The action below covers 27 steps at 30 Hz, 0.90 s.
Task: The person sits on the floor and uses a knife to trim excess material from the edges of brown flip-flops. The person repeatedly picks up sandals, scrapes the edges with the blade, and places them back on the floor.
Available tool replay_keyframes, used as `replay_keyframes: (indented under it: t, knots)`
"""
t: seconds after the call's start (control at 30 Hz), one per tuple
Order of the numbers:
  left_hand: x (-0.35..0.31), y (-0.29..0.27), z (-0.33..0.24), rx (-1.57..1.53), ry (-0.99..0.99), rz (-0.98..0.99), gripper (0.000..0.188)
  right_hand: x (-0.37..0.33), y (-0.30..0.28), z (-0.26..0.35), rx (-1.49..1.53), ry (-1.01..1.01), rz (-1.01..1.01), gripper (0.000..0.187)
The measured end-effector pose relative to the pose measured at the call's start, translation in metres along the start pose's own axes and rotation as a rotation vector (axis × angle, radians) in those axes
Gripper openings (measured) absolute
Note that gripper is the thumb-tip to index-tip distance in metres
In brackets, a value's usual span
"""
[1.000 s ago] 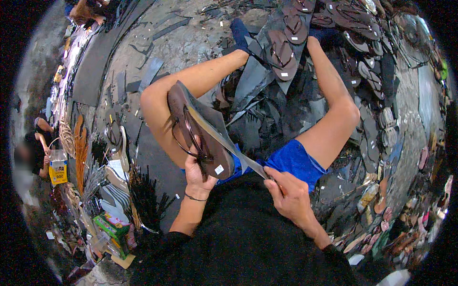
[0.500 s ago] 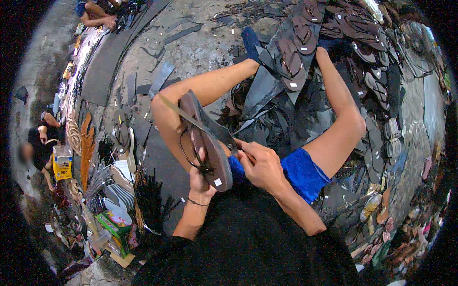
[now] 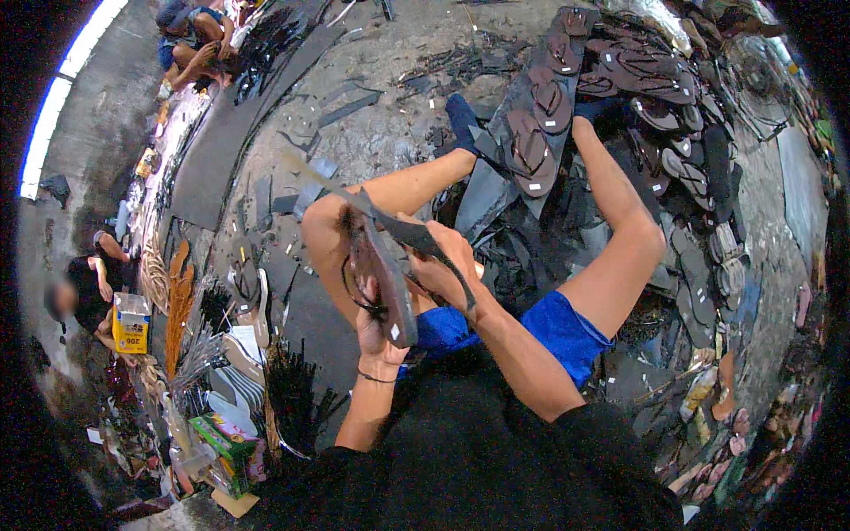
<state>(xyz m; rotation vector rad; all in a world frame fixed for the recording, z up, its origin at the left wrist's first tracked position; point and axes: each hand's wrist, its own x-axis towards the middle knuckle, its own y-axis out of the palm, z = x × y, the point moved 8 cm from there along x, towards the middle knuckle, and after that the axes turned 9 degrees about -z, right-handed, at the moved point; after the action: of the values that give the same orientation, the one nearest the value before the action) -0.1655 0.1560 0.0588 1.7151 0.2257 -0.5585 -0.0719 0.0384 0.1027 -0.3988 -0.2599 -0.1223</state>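
Observation:
My left hand (image 3: 379, 341) grips a dark brown flip-flop (image 3: 396, 305) by its heel end and strap, holding it upright and tilted above my left thigh. Its outline is blurred by motion. Close against the sole's right side, my right hand (image 3: 447, 265) is closed around what looks like a knife, mostly hidden by the fingers. A long, thin strip of dark rubber (image 3: 398, 228) runs from beyond the toe end, across the flip-flop, and curls down over the back of my right hand.
Finished-looking flip-flops (image 3: 534, 155) lie on a dark rubber sheet ahead, with a pile of more flip-flops (image 3: 646, 75) at the right. Rubber scraps (image 3: 540, 252) cover the floor between my legs. Left stand a yellow container (image 3: 131, 327), a green box (image 3: 226, 442) and two other people.
My right hand has moved up and forward along the sole, and the rubber strip now drapes over it. The flip-flop has turned more edge-on. The view has shifted slightly.

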Motion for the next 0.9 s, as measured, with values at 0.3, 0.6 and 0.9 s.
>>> replay_keyframes:
  t: [0.3, 0.6, 0.9]
  knots:
    - [-0.031, 0.013, -0.009, 0.98, 0.105, -0.053, 0.036, -0.005, -0.025, -0.006, 0.458, 0.413, 0.325, 0.033]
    - [-0.008, 0.127, -0.056, 1.156, 0.395, 0.015, 0.025, -0.063, -0.144, 0.023, 0.058, -0.004, -0.106, 0.029]
    - [-0.008, 0.081, -0.041, 1.221, 0.159, -0.046, 0.027, -0.117, -0.153, 0.0, -0.099, 0.126, 0.248, 0.034]
